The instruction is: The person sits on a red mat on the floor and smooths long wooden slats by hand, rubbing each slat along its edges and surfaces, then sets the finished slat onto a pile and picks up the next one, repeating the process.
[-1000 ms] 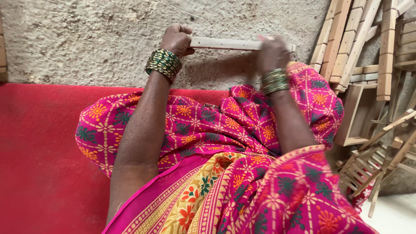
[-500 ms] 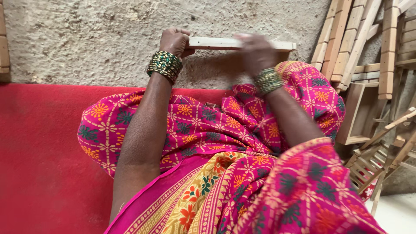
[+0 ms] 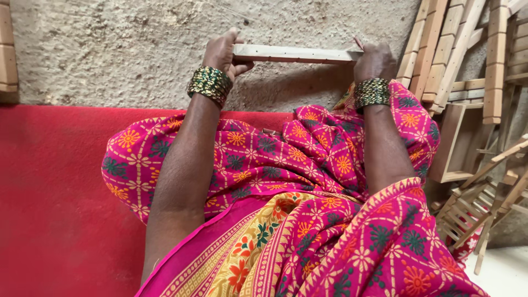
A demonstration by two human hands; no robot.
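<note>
At the far left a wooden post [image 3: 6,52] stands against the rough wall [image 3: 110,44], and a red mat [image 3: 49,192] covers the ground beside your knees. Your left hand [image 3: 223,52], with green bangles [image 3: 209,85] at the wrist, has its fingers clenched around the left end of a pale wooden slat [image 3: 297,53]; the thumb lies under it and the other fingers wrap over the top. The slat is held level in the air in front of the wall, above your lap in its pink patterned cloth [image 3: 308,159], and a row of small holes runs along its face. Your right hand [image 3: 375,61], also bangled, grips the right end, fingers closed over it, though you cannot tell from here exactly how they sit on the far side. Something thin and reddish pokes up at that end, too small to make out. As for progress, the slat looks bare: nothing is fitted into its holes that the picture shows, so the work on this piece seems to be at an early point, with whatever goes into the holes not yet placed. To the right, finished-looking wooden frames [image 3: 478,60] lean on the wall and more lie stacked near the floor [image 3: 484,203].
</note>
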